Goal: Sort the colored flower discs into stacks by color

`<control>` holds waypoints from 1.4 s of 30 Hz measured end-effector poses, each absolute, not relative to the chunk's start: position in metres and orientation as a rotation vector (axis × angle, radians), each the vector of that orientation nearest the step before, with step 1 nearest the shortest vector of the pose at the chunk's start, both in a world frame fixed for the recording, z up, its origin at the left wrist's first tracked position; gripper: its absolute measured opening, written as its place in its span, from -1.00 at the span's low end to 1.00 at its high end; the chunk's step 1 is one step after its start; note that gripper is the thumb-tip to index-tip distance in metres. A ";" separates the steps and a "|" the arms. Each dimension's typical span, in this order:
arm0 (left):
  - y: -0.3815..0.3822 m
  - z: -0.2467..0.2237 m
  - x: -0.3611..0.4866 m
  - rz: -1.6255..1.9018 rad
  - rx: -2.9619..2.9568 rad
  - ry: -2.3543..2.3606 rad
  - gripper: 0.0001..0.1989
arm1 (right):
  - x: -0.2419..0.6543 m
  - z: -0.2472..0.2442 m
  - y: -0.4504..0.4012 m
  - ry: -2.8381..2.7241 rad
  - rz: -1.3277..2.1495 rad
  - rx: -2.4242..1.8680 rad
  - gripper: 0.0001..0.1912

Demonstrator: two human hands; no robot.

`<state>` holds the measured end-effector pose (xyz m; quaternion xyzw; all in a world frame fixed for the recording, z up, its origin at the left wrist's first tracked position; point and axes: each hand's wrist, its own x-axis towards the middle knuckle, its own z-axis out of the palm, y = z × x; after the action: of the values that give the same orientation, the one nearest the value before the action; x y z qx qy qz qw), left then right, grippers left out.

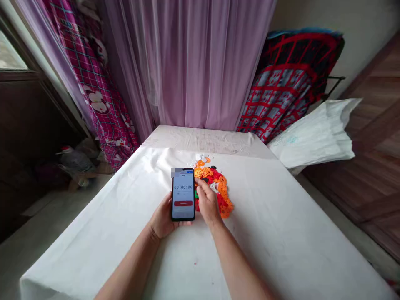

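My left hand is closed around the left side and lower back of a smartphone, which stands tilted up towards me. Its screen shows a timer reading 00:00:00 above a red bar. At the phone's right edge, my right hand has its index finger stretched towards the upper side, the other fingers loosely bent; whether the fingertip touches the phone I cannot tell. Behind and beside the phone lies a pile of small flat flower-shaped pieces, orange, red, white, black and green. Phone and right hand hide part of it.
A white cloth covers the table. Purple curtains hang behind its far edge. At the right stand a white sack and a red-and-black patterned cloth. On the floor at the left is a plastic bottle.
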<state>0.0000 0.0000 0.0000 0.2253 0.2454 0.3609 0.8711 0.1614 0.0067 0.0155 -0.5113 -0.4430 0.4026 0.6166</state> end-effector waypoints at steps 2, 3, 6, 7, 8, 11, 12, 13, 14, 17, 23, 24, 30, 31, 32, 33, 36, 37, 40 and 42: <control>0.001 -0.004 -0.002 0.752 0.470 0.510 -0.41 | 0.161 0.012 0.004 -0.994 0.977 -1.145 -0.55; 0.001 -0.005 -0.002 0.751 0.471 0.510 -0.40 | 0.161 0.011 0.003 -0.983 0.992 -1.132 -0.55; 0.001 -0.008 -0.003 0.742 0.474 0.519 -0.38 | 0.160 0.007 0.001 -0.957 1.000 -1.108 -0.57; 0.001 -0.008 -0.003 0.737 0.477 0.520 -0.38 | 0.160 0.006 0.001 -0.954 0.986 -1.111 -0.57; 0.000 -0.007 -0.003 0.734 0.479 0.519 -0.38 | 0.160 0.005 0.001 -0.954 0.966 -1.121 -0.58; -0.001 -0.005 -0.002 0.732 0.474 0.504 -0.39 | 0.160 0.001 0.001 -0.972 0.912 -1.163 -0.60; -0.001 -0.005 -0.002 0.732 0.469 0.499 -0.40 | 0.161 0.001 0.001 -0.976 0.901 -1.174 -0.60; -0.001 -0.004 -0.001 0.732 0.463 0.500 -0.41 | 0.161 0.000 0.001 -0.976 0.894 -1.182 -0.60; -0.001 -0.004 -0.001 0.730 0.457 0.504 -0.42 | 0.161 0.000 0.001 -0.976 0.893 -1.186 -0.60; -0.002 -0.003 -0.001 0.727 0.446 0.524 -0.41 | 0.161 0.000 0.001 -0.966 0.902 -1.179 -0.61; -0.003 0.000 -0.001 0.725 0.448 0.589 -0.38 | 0.161 0.001 0.001 -0.932 0.893 -1.190 -0.63; -0.003 0.000 0.000 0.721 0.448 0.593 -0.38 | 0.161 0.000 0.001 -0.930 0.889 -1.193 -0.63; -0.003 -0.001 0.000 0.728 0.451 0.608 -0.38 | 0.160 -0.004 0.001 -0.927 0.885 -1.194 -0.62; -0.003 -0.001 0.000 0.728 0.451 0.597 -0.39 | 0.160 -0.004 0.001 -0.925 0.888 -1.195 -0.62; -0.003 -0.001 0.000 0.728 0.451 0.584 -0.39 | 0.160 -0.004 0.001 -0.922 0.889 -1.197 -0.62; -0.003 -0.001 0.000 0.728 0.450 0.572 -0.39 | 0.160 -0.004 0.001 -0.921 0.889 -1.200 -0.62; -0.003 0.000 0.000 0.730 0.446 0.567 -0.39 | 0.159 -0.003 0.001 -0.927 0.885 -1.199 -0.62; -0.003 0.000 0.000 0.731 0.445 0.573 -0.39 | 0.159 -0.003 0.001 -0.928 0.884 -1.199 -0.62; -0.003 0.000 0.001 0.729 0.442 0.587 -0.39 | 0.160 -0.005 0.001 -0.924 0.882 -1.202 -0.62; -0.003 -0.001 0.000 0.725 0.441 0.584 -0.39 | 0.160 -0.006 0.002 -0.924 0.881 -1.201 -0.63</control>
<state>0.0005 -0.0028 -0.0008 0.2107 0.2792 0.3467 0.8703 0.1599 0.0021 -0.0060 -0.5266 -0.4049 0.3861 0.6401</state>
